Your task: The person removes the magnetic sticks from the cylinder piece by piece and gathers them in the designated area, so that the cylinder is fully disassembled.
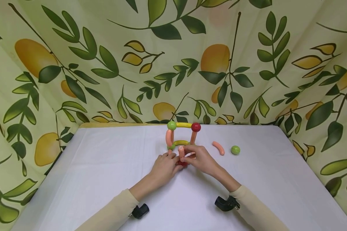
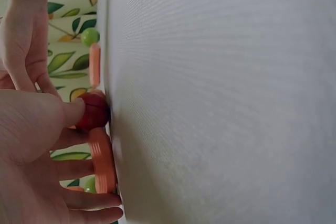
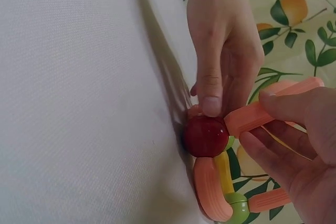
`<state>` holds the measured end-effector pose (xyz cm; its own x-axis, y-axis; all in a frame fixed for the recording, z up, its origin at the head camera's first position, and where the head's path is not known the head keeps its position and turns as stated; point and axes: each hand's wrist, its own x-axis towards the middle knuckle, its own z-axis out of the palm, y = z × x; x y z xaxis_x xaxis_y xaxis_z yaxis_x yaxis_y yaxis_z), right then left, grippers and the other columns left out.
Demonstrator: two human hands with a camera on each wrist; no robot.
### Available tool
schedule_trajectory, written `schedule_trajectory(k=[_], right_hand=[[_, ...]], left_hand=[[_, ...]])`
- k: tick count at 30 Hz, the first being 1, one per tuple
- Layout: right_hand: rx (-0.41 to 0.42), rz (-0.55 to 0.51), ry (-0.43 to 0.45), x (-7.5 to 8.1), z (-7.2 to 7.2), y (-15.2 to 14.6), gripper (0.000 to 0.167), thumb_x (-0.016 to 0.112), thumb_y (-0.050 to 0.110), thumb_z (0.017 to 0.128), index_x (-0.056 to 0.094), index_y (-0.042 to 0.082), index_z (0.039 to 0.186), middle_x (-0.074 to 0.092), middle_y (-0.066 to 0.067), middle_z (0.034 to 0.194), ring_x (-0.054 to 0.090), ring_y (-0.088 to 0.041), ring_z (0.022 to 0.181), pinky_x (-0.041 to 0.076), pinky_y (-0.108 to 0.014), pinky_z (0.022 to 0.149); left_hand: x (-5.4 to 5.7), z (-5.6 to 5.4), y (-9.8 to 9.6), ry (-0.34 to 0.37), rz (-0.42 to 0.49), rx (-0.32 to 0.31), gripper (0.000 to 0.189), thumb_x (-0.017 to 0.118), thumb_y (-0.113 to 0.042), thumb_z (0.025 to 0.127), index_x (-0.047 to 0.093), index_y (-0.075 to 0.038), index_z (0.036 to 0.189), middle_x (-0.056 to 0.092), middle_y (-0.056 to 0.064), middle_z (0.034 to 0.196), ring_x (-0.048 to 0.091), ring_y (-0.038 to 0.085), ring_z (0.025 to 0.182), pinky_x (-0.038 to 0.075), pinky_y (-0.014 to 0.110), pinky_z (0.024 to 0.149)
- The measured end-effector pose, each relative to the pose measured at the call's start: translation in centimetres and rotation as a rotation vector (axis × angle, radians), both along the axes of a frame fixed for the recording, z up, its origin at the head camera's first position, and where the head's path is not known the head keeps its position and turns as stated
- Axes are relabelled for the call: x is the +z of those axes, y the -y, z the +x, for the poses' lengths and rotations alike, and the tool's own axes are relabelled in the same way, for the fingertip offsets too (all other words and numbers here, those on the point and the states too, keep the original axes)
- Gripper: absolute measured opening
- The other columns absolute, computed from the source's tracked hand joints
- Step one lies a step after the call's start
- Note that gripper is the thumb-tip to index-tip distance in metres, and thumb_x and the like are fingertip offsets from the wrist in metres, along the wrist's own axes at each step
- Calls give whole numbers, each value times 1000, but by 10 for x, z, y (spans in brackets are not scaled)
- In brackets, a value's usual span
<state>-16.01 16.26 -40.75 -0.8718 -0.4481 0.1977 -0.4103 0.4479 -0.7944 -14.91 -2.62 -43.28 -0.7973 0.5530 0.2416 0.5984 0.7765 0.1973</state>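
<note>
A toy frame of balls and rods stands on the white-covered table. Its top has a green ball (image 1: 172,125), a red ball (image 1: 195,127) and a yellow rod (image 1: 183,125) between them. At its near corner, low on the cloth, sits another red ball (image 3: 206,136), with a curved orange-pink rod (image 3: 211,190) joined to it. My left hand (image 1: 164,168) pinches this near ball, the thumb on top of it. With thumb and fingers my right hand (image 1: 202,158) grips an upright orange-pink rod (image 1: 181,151), whose lower end meets that ball; whether it is seated cannot be told.
Right of the frame lie a loose curved orange-pink rod (image 1: 218,148) and a loose green ball (image 1: 235,149). A leaf-and-fruit patterned curtain (image 1: 173,64) hangs behind the table (image 1: 104,179). Each sleeve has a black wrist camera (image 1: 226,203) beside it.
</note>
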Motion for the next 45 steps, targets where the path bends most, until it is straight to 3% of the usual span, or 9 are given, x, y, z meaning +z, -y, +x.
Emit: schedule_trajectory(k=[12,16,22,27,31,40,45], right_hand=[[-35,-21,23,-2,1,-5,32,75,5,85,68,1,116,69,-10,112,68,-25,99,57,-30,82],[-46,-48,38,-4,1,-7,33,75,5,85,68,-1,117,69,-11,115,67,-26,101,56,-30,84],[-81,-122,113,-7,1,-12,36,73,11,88,66,-1,121,68,-12,118,66,-26,107,55,-36,89],[-178,-187,187,7,1,-16,43,74,22,89,63,1,125,67,-12,122,63,-26,115,50,-45,97],[-224,-164,211,19,3,-19,50,76,27,87,62,3,129,65,-12,126,61,-28,117,49,-49,98],[-205,-130,190,17,9,-34,46,76,26,86,64,3,124,70,-5,111,66,-21,107,54,-38,90],[-227,-134,214,16,13,-46,50,76,27,86,62,4,129,67,-11,119,65,-26,109,54,-39,89]], left_hand=[[2,0,-2,-1,18,4,29,66,-35,93,72,-14,112,68,2,100,63,31,91,48,40,70],[4,-1,-1,14,-21,-1,30,64,-36,94,72,-14,113,68,1,100,63,30,89,47,40,69],[5,-3,-2,51,-42,-3,31,63,-38,95,71,-16,115,68,2,104,64,30,93,50,43,73],[6,-3,-3,69,-47,2,34,62,-38,95,71,-13,117,68,3,105,63,30,94,50,42,75],[7,-3,-2,69,-52,9,35,62,-38,96,71,-12,116,68,4,104,63,29,93,50,42,73],[10,-1,-3,110,-44,30,38,63,-38,95,70,-11,121,68,8,113,63,32,101,51,47,81],[10,-1,-3,110,-45,33,37,63,-38,95,70,-11,120,68,7,111,63,32,100,51,46,81]])
